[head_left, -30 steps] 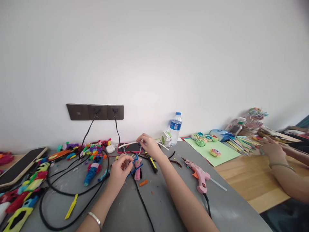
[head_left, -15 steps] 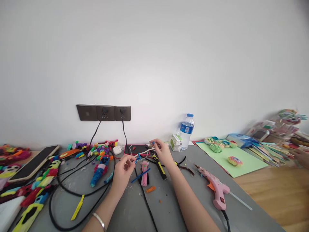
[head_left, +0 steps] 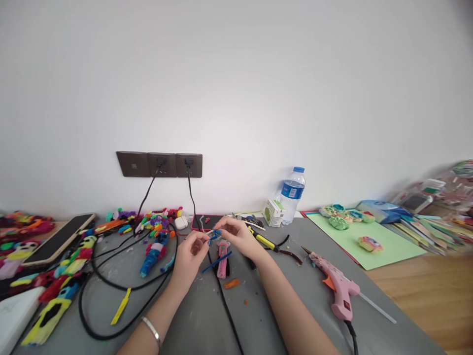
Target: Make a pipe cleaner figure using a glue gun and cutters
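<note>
Both hands are meeting over the middle of the desk. The left hand [head_left: 190, 251] is closed to a pinch on a small blue piece [head_left: 213, 238], and the right hand [head_left: 238, 237] has its fingertips pinched there too (can't tell if it's one bit or two, the fingers cover most of it).

Just below them a fuzzy pink piece [head_left: 222, 267] lies on the gray desk [head_left: 207, 315], a blue strip [head_left: 207, 268] across it, with an orange scrap [head_left: 231, 283] beside that. Crumbs dot the surface. A black cable [head_left: 231, 320] runs toward the near edge, and more cable loops around on the left, near a heap of colorful fuzzy figures [head_left: 157, 254].

Off to the right, a pink glue gun [head_left: 338, 288] rests on its side. Farther back, a water bottle [head_left: 293, 191] and a small carton [head_left: 273, 213] stand by the plain pale wall [head_left: 236, 98], which has dark socket plates [head_left: 159, 164]. Green paper [head_left: 388, 250] reaches over a wooden surface [head_left: 402, 283].
</note>
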Demonstrator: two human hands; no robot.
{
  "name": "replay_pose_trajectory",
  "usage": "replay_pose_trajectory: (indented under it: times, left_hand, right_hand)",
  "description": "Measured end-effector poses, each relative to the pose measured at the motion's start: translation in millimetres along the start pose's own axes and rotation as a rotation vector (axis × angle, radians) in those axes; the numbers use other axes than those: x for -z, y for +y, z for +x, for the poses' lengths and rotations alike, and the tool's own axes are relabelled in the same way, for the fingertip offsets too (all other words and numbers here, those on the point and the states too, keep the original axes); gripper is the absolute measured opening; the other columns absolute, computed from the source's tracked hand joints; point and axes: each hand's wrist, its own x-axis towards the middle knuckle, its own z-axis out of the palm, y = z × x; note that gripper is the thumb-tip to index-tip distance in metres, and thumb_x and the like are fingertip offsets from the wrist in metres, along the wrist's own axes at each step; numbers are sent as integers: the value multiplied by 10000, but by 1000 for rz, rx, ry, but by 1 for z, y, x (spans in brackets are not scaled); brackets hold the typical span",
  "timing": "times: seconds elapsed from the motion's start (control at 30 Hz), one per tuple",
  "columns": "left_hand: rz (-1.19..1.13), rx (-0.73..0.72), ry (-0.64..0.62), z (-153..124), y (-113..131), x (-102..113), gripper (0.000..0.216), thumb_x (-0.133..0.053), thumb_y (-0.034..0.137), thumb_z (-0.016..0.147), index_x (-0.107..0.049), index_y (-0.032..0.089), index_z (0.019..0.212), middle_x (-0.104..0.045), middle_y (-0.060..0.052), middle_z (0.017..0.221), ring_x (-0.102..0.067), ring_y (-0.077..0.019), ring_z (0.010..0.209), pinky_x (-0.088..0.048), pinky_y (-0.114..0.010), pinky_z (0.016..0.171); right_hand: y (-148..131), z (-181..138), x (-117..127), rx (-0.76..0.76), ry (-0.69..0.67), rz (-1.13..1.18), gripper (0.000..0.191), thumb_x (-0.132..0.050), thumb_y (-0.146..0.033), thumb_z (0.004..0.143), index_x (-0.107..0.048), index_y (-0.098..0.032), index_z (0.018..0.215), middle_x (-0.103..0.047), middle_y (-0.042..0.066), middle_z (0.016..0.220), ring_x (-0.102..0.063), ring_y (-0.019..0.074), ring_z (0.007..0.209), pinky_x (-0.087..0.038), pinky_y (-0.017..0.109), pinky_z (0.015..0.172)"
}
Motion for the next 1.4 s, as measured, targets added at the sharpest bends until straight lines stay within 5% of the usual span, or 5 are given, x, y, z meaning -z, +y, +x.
replay_pose_trajectory:
  times: [0.5,1.4]
  left_hand:
    - [-191,30,-54,1,-3,0,130,-634,288,795,-688,179,842,-657,-38,804,-561,-154,687,-458,-248,622]
    - [-165,-23,-138,-5,-2,-2,102,-596,155,779,-673,184,840,-590,-34,826,-561,-153,729,-437,-237,630]
  right_hand:
    - [-4,-4,7,-113,-116,210,238,-674,-405,844,-597,-180,855,-553,-8,763,-504,111,653,-435,234,606]
    - [-3,-6,8,-162,-197,271,230,-671,-391,859,-571,-186,884,-535,-32,725,-513,91,572,-450,222,589]
